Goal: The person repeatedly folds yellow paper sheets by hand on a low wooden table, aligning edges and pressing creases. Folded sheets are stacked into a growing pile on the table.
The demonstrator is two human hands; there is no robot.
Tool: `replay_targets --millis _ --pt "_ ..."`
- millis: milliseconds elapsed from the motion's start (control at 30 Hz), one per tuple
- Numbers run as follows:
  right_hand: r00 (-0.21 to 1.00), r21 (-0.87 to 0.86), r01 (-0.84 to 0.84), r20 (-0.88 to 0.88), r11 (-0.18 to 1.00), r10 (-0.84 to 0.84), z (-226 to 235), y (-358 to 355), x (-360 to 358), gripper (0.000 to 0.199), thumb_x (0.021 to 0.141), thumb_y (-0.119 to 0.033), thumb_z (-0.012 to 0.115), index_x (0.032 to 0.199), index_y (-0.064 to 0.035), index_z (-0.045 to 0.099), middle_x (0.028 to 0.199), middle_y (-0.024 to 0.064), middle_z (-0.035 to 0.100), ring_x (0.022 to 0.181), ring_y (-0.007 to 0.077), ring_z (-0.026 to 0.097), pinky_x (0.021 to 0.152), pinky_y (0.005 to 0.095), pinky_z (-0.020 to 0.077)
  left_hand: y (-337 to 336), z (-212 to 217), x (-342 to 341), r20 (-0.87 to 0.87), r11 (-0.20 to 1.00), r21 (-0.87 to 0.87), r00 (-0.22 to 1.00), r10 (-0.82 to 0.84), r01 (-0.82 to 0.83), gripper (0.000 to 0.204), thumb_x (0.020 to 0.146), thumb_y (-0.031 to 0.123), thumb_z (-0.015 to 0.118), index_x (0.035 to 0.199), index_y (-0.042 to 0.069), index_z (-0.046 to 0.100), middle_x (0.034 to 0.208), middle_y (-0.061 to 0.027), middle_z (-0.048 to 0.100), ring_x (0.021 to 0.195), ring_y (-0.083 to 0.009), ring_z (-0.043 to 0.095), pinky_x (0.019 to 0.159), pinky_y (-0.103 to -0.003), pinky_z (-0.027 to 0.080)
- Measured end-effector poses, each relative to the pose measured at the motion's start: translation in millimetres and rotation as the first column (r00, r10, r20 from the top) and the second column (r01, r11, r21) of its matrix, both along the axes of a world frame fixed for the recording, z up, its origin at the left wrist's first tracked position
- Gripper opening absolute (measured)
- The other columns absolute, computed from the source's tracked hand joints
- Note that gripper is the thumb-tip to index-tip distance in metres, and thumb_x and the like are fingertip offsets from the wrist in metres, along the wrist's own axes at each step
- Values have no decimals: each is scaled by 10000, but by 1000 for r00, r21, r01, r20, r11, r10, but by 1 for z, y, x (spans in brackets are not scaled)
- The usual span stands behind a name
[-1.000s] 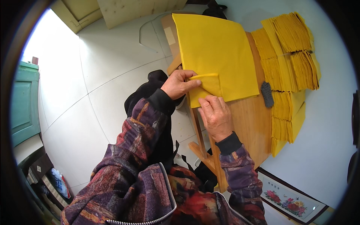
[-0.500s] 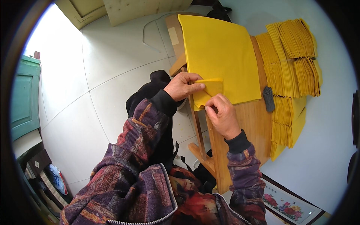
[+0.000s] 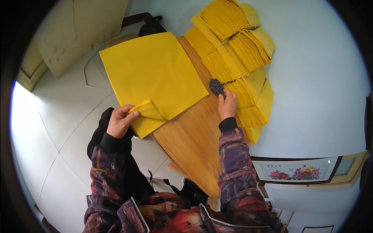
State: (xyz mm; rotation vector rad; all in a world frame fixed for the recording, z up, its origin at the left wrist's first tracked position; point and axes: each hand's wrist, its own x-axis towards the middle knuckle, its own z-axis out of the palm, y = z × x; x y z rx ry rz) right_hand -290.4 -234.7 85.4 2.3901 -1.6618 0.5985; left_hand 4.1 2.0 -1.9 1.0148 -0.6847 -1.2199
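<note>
In the middle of the frame the left hand (image 3: 121, 123) pinches the folded lower corner of a large yellow paper sheet (image 3: 153, 75), which lies on a wooden board (image 3: 190, 143). To its right, the right hand (image 3: 228, 105) grips a small dark ridged tool (image 3: 217, 87) with its fingertips, just beside folded yellow paper stacks (image 3: 233, 46) in the upper right.

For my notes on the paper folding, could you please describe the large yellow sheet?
The large yellow sheet looks like thin, matte paper. It lies flat on the wooden board and overhangs its left edge. Its near corner is folded up and over, pinched by the left hand. The right hand is off it, on a small dark tool.
</note>
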Motion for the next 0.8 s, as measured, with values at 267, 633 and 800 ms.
replay_targets --millis 267,633,800 --pt "999 62 1 -48 998 2 -34 -36 -17 163 847 -197 580 776 -51 601 826 181 624 802 376 595 690 472 474 0 0 -1 73 997 44 995 64 -68 212 896 188 627 934 -20 631 797 10 596 778 -75 533 713 -227 438" --pt "593 162 -801 86 576 801 8 161 86 268 755 -81 681 1008 -56 598 973 96 568 906 285 560 763 371 476 -3 4 -6 -122 998 -25 991 50 -53 244 895 205 642 986 -21 645 867 -9 639 801 -79 568 733 -222 462" --pt "540 140 -824 -100 550 835 0 174 122 288 769 -78 647 1053 -49 608 990 68 553 880 248 539 764 357 471 -4 1 -5 -106 1000 20 994 17 -15 231 892 199 648 994 -8 650 848 -8 643 763 -72 572 695 -216 472"
